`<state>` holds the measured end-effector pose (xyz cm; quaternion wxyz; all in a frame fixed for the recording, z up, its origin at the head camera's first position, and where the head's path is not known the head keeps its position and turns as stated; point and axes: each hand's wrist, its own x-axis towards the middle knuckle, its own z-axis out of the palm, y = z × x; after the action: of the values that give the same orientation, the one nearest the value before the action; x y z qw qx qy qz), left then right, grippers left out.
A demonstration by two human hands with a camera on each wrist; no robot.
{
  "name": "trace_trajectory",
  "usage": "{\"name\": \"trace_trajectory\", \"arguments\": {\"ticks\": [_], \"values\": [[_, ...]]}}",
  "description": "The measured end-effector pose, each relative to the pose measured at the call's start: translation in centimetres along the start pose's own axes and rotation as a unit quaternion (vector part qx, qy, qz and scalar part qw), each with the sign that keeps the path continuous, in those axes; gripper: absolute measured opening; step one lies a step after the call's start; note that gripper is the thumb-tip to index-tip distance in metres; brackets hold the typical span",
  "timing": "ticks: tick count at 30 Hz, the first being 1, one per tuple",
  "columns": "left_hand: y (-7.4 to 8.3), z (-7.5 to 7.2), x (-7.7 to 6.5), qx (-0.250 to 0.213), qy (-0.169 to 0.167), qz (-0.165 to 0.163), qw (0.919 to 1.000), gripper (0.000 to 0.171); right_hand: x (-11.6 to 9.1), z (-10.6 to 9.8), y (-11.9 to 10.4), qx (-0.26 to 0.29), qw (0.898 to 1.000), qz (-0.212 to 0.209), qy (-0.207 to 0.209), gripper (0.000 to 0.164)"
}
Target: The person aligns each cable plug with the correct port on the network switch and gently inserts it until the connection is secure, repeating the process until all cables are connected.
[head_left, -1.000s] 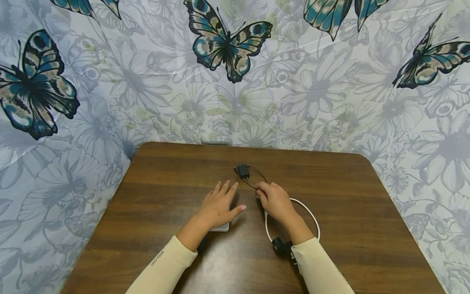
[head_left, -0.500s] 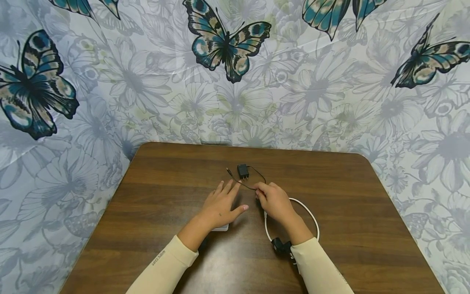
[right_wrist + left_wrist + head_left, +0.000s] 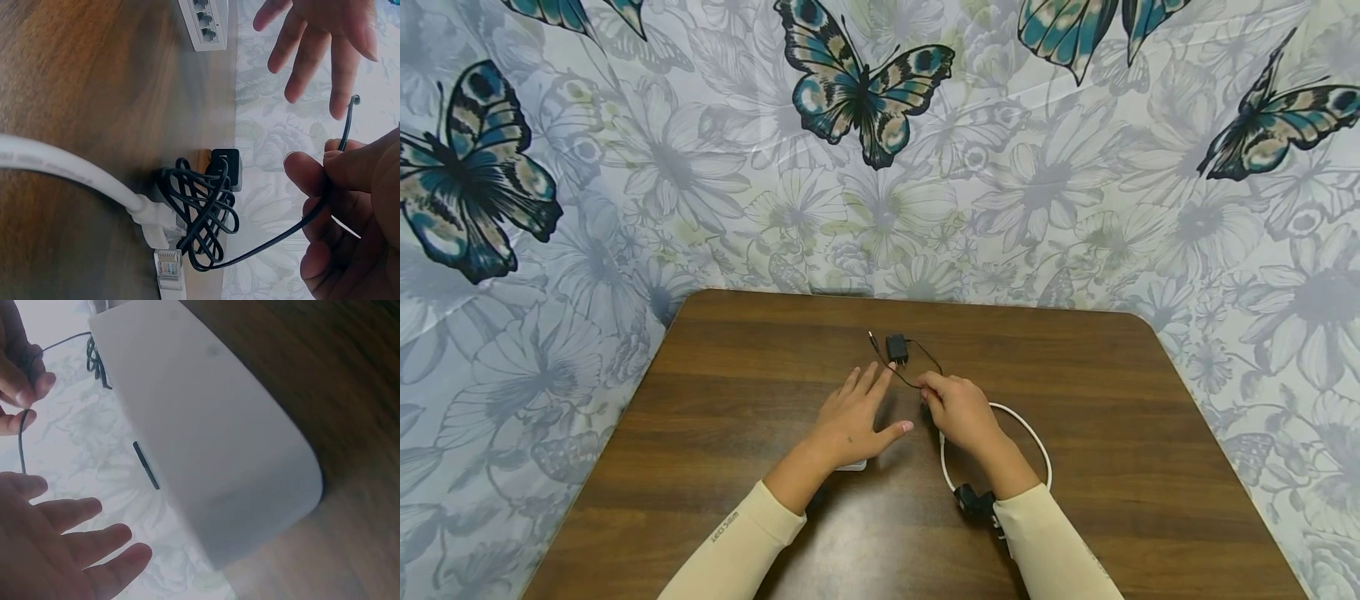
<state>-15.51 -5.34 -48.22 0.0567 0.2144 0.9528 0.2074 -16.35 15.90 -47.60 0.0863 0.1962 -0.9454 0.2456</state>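
In the head view my right hand (image 3: 962,412) pinches a thin black power cord (image 3: 269,244) between thumb and fingers. A short length with a barrel plug (image 3: 872,337) sticks out beyond the grip. My left hand (image 3: 853,421) has its fingers spread, its index fingertip close by that loose end. Beneath the left hand lies a white network switch (image 3: 194,425), mostly hidden from above; the right wrist view shows its row of ports (image 3: 206,22). The cord's black power adapter (image 3: 897,348) lies on the table just beyond the hands, prongs toward me.
A looped white network cable (image 3: 1037,437) lies around and under the right forearm, its clear plug (image 3: 169,272) beside the bundled black cord (image 3: 200,209). A wooden table (image 3: 730,375) ends at a butterfly-print cloth (image 3: 880,217).
The cord's loose plug end swung left from beside the adapter, then tipped away from me. My left fingertips shifted slightly right and forward toward the cord. The right hand stayed nearly in place.
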Motion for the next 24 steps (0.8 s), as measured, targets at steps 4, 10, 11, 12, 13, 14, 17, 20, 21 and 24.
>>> {"name": "trace_trajectory", "arguments": {"ticks": [4,10,11,12,13,14,17,20,21,24], "values": [[0.11,0.12,0.0,-0.002,0.013,0.009,0.9999,0.095,0.0,0.06,0.01,0.003,1.0,-0.004,0.0,0.015],[0.29,0.27,0.01,-0.009,0.07,0.039,0.9968,0.087,-0.07,0.07,-0.12,0.006,1.0,-0.01,0.004,0.017],[0.31,0.29,0.01,-0.013,0.082,0.044,0.9956,0.083,-0.1,0.08,-0.14,0.004,1.0,-0.012,0.004,0.017],[0.32,0.31,0.0,-0.018,0.091,0.048,0.9946,0.081,-0.12,0.07,-0.16,0.003,1.0,-0.013,0.004,0.017],[0.35,0.31,-0.02,-0.022,0.099,0.051,0.9936,0.079,-0.15,0.07,-0.19,0.003,1.0,-0.013,0.003,0.017],[0.37,0.33,-0.04,-0.026,0.105,0.053,0.9928,0.077,-0.17,0.07,-0.22,0.003,1.0,-0.013,0.002,0.017],[0.42,0.36,-0.09,-0.037,0.118,0.056,0.9908,0.072,-0.25,0.04,-0.32,0.002,1.0,-0.012,-0.001,0.017],[0.48,0.35,-0.06,-0.045,0.127,0.057,0.9892,0.068,-0.3,-0.03,-0.4,0.001,1.0,-0.01,-0.003,0.016],[0.5,0.34,-0.03,-0.048,0.13,0.057,0.9887,0.067,-0.32,-0.05,-0.41,0.0,1.0,-0.01,-0.003,0.016],[0.56,0.3,0.1,-0.059,0.137,0.056,0.9872,0.063,-0.33,-0.1,-0.41,-0.002,1.0,-0.013,-0.002,0.016]]}}
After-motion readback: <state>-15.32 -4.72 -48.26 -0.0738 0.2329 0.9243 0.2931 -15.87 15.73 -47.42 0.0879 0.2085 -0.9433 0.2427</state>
